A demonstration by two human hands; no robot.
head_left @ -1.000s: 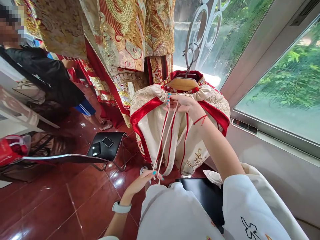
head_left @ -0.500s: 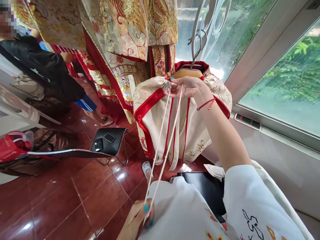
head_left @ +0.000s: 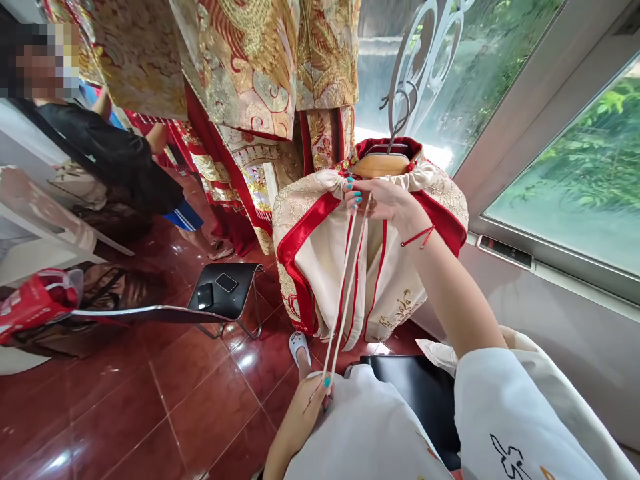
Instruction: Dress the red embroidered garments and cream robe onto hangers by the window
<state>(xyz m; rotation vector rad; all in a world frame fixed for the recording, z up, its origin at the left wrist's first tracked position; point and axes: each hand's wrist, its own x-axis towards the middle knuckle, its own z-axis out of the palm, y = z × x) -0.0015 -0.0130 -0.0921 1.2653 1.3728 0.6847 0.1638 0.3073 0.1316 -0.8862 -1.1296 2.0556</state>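
A cream garment [head_left: 320, 247] with red trim and gold embroidery hangs from a wooden hanger [head_left: 383, 164] by the window. Its upper edge is bunched into gathers. Two strands of a pale drawstring [head_left: 340, 320] run taut from that edge down toward my lap. My left hand [head_left: 306, 408], low and close to my body, is closed on the lower ends of the drawstring. Up at the gathered edge, my right hand [head_left: 377, 198] has its fingers curled around the cord where it leaves the cloth. Exactly how the fingertips grip there is partly hidden.
Embroidered gold and red garments [head_left: 260, 73] hang behind. A black chair [head_left: 235, 300] with two phones stands left, near a red bag [head_left: 40, 300]. Another person [head_left: 100, 147] is at far left. A phone-like device [head_left: 505, 252] lies on the windowsill; a black seat [head_left: 410, 393] is below.
My left hand has moved up and slightly right, nearer the garment, shortening the visible strands. My right hand stays at the gathered edge. The whole view has shifted a little.
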